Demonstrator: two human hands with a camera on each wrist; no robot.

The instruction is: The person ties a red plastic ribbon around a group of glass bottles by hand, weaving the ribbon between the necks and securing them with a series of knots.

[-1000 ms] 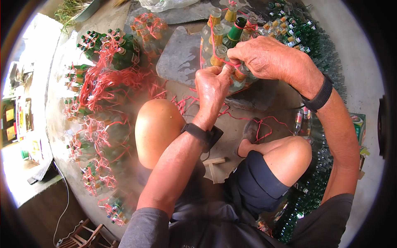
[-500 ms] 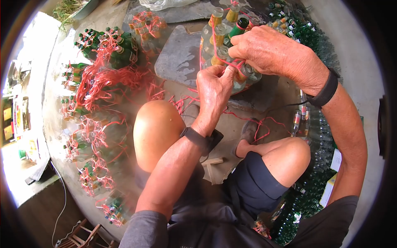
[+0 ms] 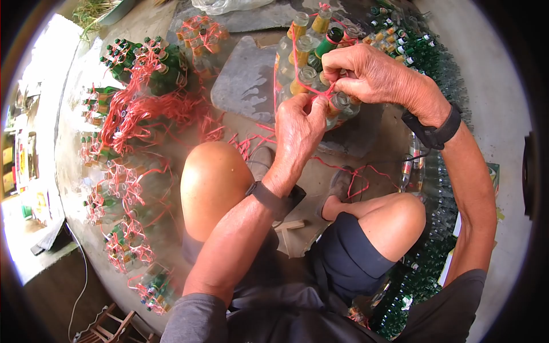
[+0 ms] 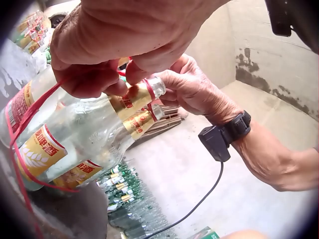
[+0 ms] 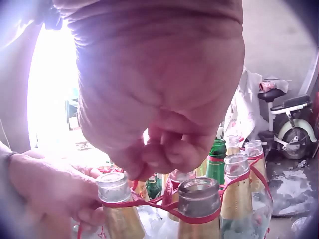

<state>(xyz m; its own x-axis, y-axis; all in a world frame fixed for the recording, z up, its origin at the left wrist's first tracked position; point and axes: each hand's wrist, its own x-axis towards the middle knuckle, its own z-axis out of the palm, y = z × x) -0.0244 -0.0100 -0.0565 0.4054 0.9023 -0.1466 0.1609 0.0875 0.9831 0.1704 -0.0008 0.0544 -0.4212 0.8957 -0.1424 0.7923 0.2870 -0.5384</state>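
The bundle of bottles (image 3: 307, 74) stands just beyond the person's knees, a little right of the middle, by dark stone slabs. Its bottles are upright, long axes running bottom to top, with open mouths pointing up; most are clear with gold neck labels, and a green bottle (image 3: 329, 43) stands among them. Red strap (image 3: 296, 54) loops round the necks and down the bundle's left side. At the near edge, the left hand (image 3: 300, 127) pinches the strap between thumb and fingers, held narrow. The right hand (image 3: 369, 74) reaches in from the right, thumb and curled fingers closed narrowly on the strap, and partly covers the necks on that side.

Left of the bundle lies a grey slab (image 3: 243, 80); farther left are tied bottle groups (image 3: 123, 177) and a heap of red strips (image 3: 140, 111). On the right, many loose bottles (image 3: 440, 74) crowd the floor. A clear plastic bag (image 3: 229, 5) lies at the far side.
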